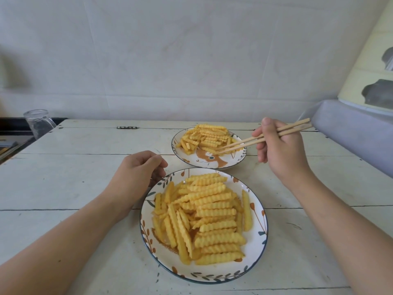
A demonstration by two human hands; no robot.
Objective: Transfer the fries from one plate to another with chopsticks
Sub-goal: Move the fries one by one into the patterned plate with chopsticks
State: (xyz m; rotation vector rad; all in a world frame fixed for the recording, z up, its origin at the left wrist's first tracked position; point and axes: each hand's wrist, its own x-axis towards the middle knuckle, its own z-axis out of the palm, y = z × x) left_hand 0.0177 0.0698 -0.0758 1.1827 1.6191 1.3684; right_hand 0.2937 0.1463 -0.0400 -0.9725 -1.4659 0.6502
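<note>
Right hand [282, 150] grips chopsticks [263, 137]; tips among far fries [204, 138].

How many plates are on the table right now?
2. The near plate, heaped with crinkle-cut fries, sits beside the left hand. The far plate lies behind it, under the chopsticks held by the right hand.

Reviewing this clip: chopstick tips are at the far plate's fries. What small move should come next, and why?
Probably close the chopsticks on one fry of the far plate. The right hand holds them with tips low at the pile's near edge, and no fry shows between them. The left hand rests by the near plate.
</note>
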